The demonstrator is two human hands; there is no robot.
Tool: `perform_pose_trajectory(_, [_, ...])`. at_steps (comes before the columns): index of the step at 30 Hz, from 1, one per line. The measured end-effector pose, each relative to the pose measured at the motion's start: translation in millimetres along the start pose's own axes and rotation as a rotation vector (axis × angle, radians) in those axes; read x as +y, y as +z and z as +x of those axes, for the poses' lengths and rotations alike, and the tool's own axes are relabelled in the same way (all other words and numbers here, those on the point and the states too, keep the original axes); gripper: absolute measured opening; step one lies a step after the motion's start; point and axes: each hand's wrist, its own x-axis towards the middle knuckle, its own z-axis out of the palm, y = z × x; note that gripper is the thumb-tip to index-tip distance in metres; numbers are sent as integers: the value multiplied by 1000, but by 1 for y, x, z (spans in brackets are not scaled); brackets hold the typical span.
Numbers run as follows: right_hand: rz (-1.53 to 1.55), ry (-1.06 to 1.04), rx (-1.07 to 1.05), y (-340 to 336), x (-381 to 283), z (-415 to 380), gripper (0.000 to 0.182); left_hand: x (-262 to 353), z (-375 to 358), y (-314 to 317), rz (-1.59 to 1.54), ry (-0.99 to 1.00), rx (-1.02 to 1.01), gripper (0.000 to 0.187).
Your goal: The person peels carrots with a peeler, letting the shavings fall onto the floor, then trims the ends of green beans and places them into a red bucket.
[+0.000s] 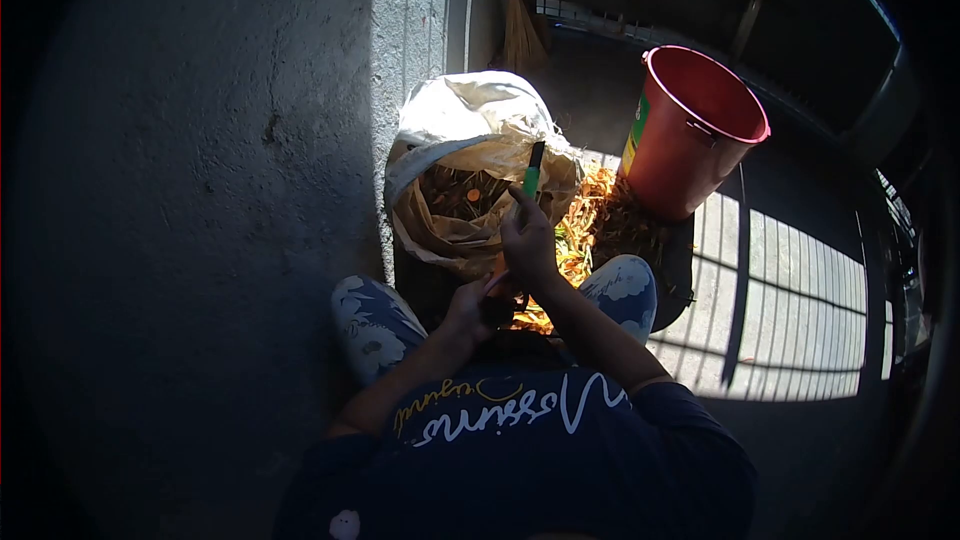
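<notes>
My right hand (530, 248) is closed around a slim green and black tool (533, 170), which points up and away in front of the sack. The tool looks like a knife, but its exact kind is not clear. Lower down, between my knees, my left hand (466, 314) is curled in shadow, close under the right one. What its fingers hold is hidden in the dark. A small orange piece (500, 264) shows just beside the right hand. The open whitish sack (470, 105) stands ahead, with dry brown plant scraps (462, 192) inside.
Orange, yellow and green scraps (575, 240) lie heaped right of the sack. Beyond them a red bucket (690, 130) leans slightly. A rough wall (220, 160) rises on the left, and a straw broom (522, 30) leans behind. Barred sunlight crosses the floor (790, 310) at right.
</notes>
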Motion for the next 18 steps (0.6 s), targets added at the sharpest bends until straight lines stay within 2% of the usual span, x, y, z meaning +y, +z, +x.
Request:
perform_pose_trajectory(3, [31,46,-28,1,5,1,38,-2,3,-4,-21,-39,-69,30])
perform_pose_trajectory(7, [33,75,-32,8,36,12,39,0,6,-7,25,-4,-52,30])
perform_pose_trajectory(9, [-71,125,75,3,61,30,38,-2,14,-25,74,-66,-103,31])
perform_pose_trajectory(11, [-107,20,227,-13,84,52,39,1,-8,-12,127,-120,-87,32])
perform_pose_trajectory(12, [-107,24,227,-21,98,56,39,2,-18,-6,182,-174,-75,32])
perform_pose_trajectory(14, [-182,173,252,-32,115,69,40,7,-22,1,201,-179,-62,31])
perform_pose_trajectory(17, [-100,124,275,-34,98,64,41,8,-13,-2,168,-180,-71,30])
perform_pose_trajectory(18, [-70,191,216,-38,66,55,41,8,-10,-4,124,-176,-90,30])
